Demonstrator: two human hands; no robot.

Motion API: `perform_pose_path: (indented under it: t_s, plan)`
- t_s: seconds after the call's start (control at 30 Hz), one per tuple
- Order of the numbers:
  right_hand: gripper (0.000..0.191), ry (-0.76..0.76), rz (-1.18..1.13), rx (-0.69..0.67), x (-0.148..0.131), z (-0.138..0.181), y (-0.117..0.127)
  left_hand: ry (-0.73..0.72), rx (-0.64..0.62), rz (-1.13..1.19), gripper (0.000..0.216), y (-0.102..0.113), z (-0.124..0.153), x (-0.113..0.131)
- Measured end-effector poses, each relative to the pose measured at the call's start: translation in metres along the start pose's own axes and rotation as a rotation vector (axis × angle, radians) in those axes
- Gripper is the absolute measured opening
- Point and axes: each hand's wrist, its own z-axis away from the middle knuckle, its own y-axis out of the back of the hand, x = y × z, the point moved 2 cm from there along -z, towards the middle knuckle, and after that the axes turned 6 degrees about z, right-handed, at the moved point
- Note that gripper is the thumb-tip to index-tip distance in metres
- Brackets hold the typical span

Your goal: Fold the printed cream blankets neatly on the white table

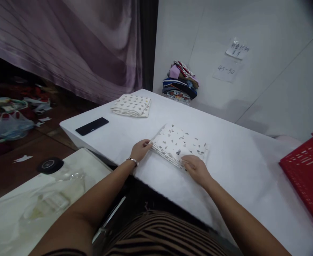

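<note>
A white cloth with small grey and dark prints point(181, 142) lies folded in several layers on the white table, in front of me. My left hand point(141, 150) pinches its left corner between thumb and fingers, a metal bracelet on the wrist. At the near edge of the cloth, toward its right end, my right hand point(197, 169) has its fingers closed on the layers. Beyond, on the far left of the table, rests another folded cloth, cream with small leaf-like prints point(132, 105). It is apart from both hands.
A black phone point(92, 126) lies near the table's left edge. On the right stands a red plastic basket point(307, 170). A stack of folded fabrics point(180, 83) sits by the wall at the back. A second surface point(1, 227) at left holds clear plastic and a black round object point(50, 165).
</note>
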Motion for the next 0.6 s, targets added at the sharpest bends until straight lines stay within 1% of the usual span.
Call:
perform_pose_path:
  t_s: [0.13, 0.23, 0.3, 0.37, 0.47, 0.6]
  plan:
    - [0.018, -0.049, -0.150, -0.104, -0.019, -0.057, -0.033, 0.025, 0.028, 0.065, 0.029, -0.006, 0.005, -0.004]
    - [0.016, -0.092, -0.147, -0.204, -0.029, -0.094, -0.057, 0.002, 0.023, 0.083, 0.028, -0.006, 0.005, -0.007]
    - [0.015, -0.108, -0.095, -0.259, -0.034, -0.111, -0.071, -0.012, 0.026, 0.069, 0.027, -0.005, 0.005, -0.008]
    - [0.015, -0.117, -0.014, -0.297, -0.037, -0.122, -0.081, -0.018, 0.027, 0.051, 0.027, -0.005, 0.005, -0.009]
    - [0.014, -0.148, 0.088, -0.325, -0.039, -0.128, -0.091, -0.040, 0.028, 0.029, 0.027, -0.006, 0.005, -0.010]
    - [0.010, -0.160, 0.084, -0.328, -0.036, -0.129, -0.097, -0.063, 0.032, 0.024, 0.025, -0.005, 0.005, -0.008]
